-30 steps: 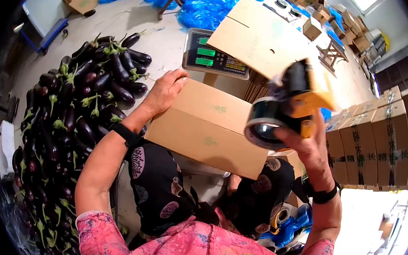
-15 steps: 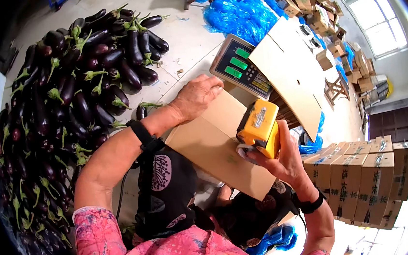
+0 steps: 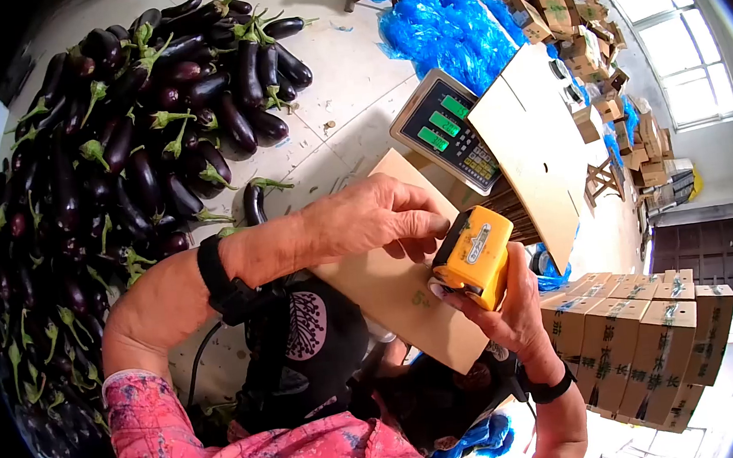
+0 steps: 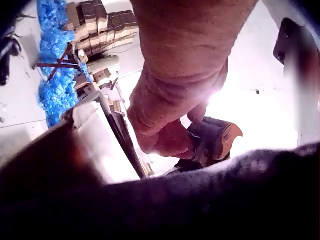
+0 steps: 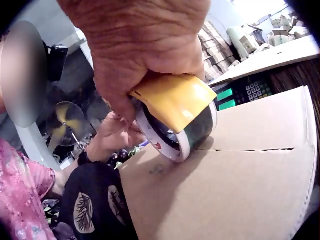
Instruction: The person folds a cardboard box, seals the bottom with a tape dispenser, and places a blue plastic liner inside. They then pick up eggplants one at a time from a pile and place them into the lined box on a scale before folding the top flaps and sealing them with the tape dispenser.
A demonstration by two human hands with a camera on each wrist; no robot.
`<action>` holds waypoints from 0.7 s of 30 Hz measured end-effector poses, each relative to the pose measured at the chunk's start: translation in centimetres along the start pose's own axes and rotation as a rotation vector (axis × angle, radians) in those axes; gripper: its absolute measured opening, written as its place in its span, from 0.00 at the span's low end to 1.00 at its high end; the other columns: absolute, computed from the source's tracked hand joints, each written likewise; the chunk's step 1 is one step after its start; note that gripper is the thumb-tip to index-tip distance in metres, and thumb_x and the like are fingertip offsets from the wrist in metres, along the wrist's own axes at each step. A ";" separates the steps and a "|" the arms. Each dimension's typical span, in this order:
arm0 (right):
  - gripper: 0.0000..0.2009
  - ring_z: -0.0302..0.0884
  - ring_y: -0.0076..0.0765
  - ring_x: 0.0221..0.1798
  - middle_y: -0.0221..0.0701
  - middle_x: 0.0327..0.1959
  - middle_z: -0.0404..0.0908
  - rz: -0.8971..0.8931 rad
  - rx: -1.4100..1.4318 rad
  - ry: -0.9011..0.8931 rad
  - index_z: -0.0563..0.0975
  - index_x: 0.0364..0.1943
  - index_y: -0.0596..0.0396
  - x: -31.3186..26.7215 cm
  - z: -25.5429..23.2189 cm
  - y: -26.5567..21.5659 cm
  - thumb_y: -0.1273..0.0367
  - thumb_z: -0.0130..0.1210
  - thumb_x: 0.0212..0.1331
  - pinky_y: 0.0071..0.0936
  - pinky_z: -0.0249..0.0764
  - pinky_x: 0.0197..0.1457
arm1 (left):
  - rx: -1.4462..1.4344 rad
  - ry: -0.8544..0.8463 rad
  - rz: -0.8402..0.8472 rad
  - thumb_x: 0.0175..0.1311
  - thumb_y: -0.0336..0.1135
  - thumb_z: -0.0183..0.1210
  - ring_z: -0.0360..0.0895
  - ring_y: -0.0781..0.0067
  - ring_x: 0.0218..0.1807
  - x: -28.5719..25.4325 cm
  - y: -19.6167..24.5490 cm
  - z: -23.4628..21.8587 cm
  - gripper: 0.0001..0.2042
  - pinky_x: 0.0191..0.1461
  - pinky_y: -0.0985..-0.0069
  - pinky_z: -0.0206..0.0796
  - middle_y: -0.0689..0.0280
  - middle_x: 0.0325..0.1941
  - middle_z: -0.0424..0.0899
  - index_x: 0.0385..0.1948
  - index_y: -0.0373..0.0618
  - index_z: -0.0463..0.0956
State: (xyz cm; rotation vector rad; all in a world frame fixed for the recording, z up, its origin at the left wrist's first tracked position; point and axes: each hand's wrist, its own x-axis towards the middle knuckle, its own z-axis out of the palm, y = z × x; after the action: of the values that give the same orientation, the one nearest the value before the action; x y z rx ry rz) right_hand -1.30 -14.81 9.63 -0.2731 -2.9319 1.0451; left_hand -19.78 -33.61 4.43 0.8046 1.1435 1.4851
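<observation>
My right hand (image 3: 513,308) grips a yellow tape dispenser (image 3: 480,250) over a cardboard box (image 3: 416,299) lying across my knees. In the right wrist view, the dispenser's tape roll (image 5: 200,130) sits close over the box, beside the slit between its flaps (image 5: 250,150). My left hand (image 3: 374,219) is bent above the box, thumb and forefinger together at the dispenser's near-left edge. In the left wrist view, its fingertips overlap the dispenser (image 4: 220,140). I cannot tell whether they pinch the tape's end.
A big heap of eggplants (image 3: 134,162) covers the floor on the left. A scale with green displays (image 3: 445,130) stands beyond the box, next to flat cardboard (image 3: 533,144). Taped boxes (image 3: 629,345) are stacked on the right. Blue plastic film (image 3: 445,26) lies farther back.
My left hand has left the box's far edge and come right to the dispenser. My right hand has brought the dispenser left and down over the box, turning it. The head view has shifted too.
</observation>
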 end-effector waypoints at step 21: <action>0.32 0.86 0.45 0.44 0.43 0.44 0.84 0.052 0.044 0.067 0.66 0.54 0.60 -0.5 1.0 0.3 0.64 0.71 0.49 0.35 0.80 0.47 | -0.402 -0.032 -0.101 0.68 0.31 0.50 0.85 0.71 0.37 1.2 -2.8 -0.8 0.13 0.47 0.75 0.79 0.62 0.38 0.86 0.48 0.36 0.79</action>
State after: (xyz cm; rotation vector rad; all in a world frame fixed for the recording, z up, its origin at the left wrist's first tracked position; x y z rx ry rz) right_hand -0.83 -15.33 8.68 -0.3768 -2.8533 1.0828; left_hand -19.88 -32.70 1.39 0.4840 0.8105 1.5435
